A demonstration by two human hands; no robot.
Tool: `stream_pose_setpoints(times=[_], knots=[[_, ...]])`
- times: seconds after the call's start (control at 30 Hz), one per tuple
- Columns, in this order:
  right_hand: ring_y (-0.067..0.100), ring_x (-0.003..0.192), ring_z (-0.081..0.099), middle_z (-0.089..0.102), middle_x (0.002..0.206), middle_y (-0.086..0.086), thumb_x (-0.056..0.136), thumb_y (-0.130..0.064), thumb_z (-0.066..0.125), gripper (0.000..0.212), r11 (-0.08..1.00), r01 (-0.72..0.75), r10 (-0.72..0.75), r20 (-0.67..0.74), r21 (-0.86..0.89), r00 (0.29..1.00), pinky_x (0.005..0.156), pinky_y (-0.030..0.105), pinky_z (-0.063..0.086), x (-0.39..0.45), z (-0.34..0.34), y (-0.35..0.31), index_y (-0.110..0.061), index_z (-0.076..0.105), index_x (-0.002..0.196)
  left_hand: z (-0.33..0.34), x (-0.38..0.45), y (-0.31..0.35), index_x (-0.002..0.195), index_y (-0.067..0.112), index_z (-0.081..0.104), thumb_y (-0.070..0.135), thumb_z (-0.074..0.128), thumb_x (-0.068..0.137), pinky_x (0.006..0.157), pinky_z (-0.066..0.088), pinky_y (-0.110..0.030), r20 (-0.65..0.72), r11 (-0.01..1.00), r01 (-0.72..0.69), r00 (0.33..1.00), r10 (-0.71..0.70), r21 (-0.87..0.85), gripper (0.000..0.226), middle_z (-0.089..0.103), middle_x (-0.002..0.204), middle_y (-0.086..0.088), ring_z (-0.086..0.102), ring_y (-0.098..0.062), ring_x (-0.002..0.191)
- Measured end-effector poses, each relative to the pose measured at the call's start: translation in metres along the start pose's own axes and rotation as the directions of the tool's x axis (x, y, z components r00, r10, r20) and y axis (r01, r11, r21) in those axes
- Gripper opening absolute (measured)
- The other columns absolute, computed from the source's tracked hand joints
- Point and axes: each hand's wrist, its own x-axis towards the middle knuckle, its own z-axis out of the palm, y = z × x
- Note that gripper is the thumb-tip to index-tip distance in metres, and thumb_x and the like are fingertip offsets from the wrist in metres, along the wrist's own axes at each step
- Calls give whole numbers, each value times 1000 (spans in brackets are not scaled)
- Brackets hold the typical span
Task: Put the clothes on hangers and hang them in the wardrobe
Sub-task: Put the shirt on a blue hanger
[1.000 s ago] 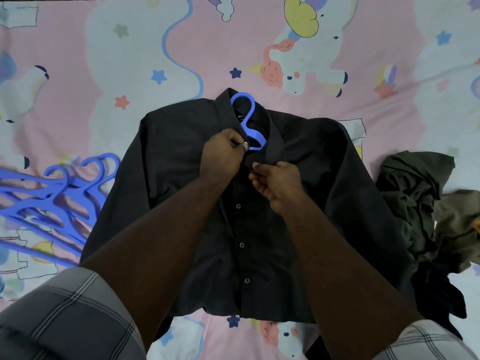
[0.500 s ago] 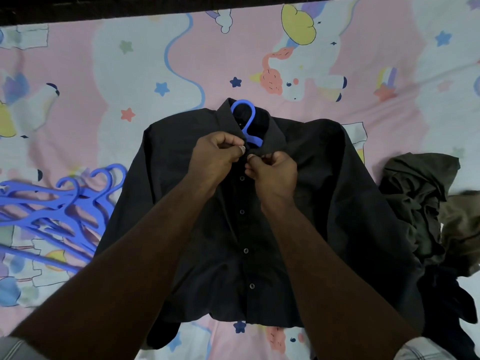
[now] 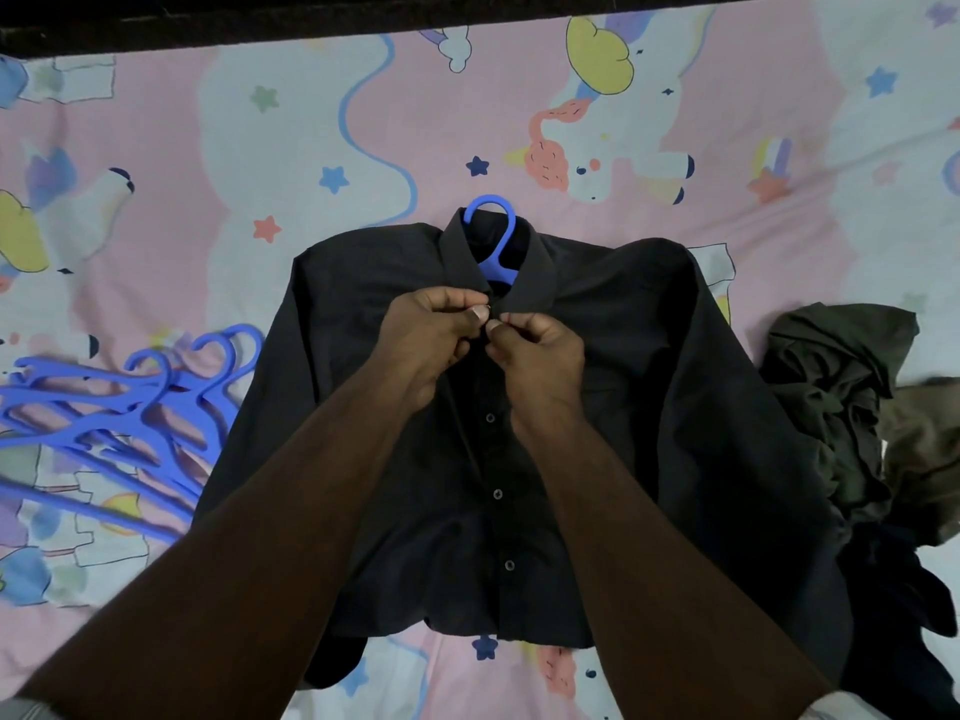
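Shirt: a black button-up shirt [image 3: 597,407] lies flat, front up, in the middle of the bed, its collar pointing at the far edge and its hem toward the near edge.
Hanger in shirt: a blue hanger [image 3: 494,241] sits inside it, and only the hook and neck poke out through the open collar.
Left hand: the left hand [image 3: 431,340] is right at the top of the placket just under the collar, fingers curled, thumb and fingertips pinching the shirt's fabric edge.
Right hand: the right hand [image 3: 540,350] meets it there, almost touching it, fingers curled in a tight pinch on the other edge of the placket.
Buttons: three buttons show down the front below the hands.
Spare hangers: a heap of blue hangers [image 3: 119,413] lies by the bed's left edge, just beside the shirt's sleeve.
Other clothes: a crumpled pile of olive and dark clothes [image 3: 852,407] sits by the right edge, touching the shirt's other sleeve.
Bed: a pink bedsheet [image 3: 260,122] with stars and cartoon figures covers it.
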Motion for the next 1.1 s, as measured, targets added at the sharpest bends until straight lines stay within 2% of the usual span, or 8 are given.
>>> stream_pose_setpoints(times=[0.2,0.33,0.43,0.53,0.73,0.87,1.0,1.1], knots=[[24,83,73,76,84,6,86,1,67,16,996,44,-42,37,-74,998,81,39,61,-3,-6,3,-11,77,90,-7,0,-6,97,18,76,10,70,92,67,52,-20,77,1000,-14,997,14,1,11,77,91,0,67,-11,82],[33,84,73,76,81,7,85,-7,72,9,987,92,-85,56,-133,995,79,47,61,-1,-5,1,-13,78,89,-16,0,-7,109,17,76,18,76,88,74,53,-22,128,987,-99,988,82,130,21,78,100,2,70,-8,87],[25,79,72,76,83,10,86,-4,71,8,990,79,-71,69,-119,995,78,42,60,-1,-5,-1,-7,77,91,-15,-1,-5,111,13,75,15,72,91,65,50,-12,87,937,-217,976,201,274,20,76,94,3,67,5,74],[15,73,68,75,82,9,88,-4,68,10,996,39,-31,89,-86,996,72,31,59,-2,-6,-5,-10,75,85,-12,-2,-6,107,10,73,10,67,94,61,47,-7,65,907,-279,960,272,315,14,74,91,3,64,8,68],[15,64,60,67,71,9,90,0,62,13,980,-196,192,100,36,976,61,26,54,2,-5,-10,-6,69,81,-14,-2,-14,105,13,70,2,63,93,67,51,-21,82,980,-154,986,145,122,18,73,88,-2,62,-6,71],[16,64,61,67,77,10,92,-1,59,9,955,-293,285,144,41,948,58,25,51,4,-6,-5,-2,68,94,-8,-4,-15,111,13,67,-1,61,95,67,51,-22,187,996,-77,979,83,-35,22,71,88,-3,60,-9,71],[15,63,61,68,74,9,90,2,60,13,965,-261,261,82,-10,962,57,26,51,6,-12,-1,-7,68,85,-2,2,-15,112,15,65,5,67,92,62,50,-23,117,997,-75,990,73,8,22,67,85,-3,59,-8,69],[13,55,56,64,65,4,91,-4,61,19,984,-151,146,-58,-93,988,50,24,47,14,-20,-5,-14,66,76,-7,8,-23,108,20,65,12,71,91,61,50,-23,55,990,-84,995,78,113,19,67,85,0,59,-6,67]])
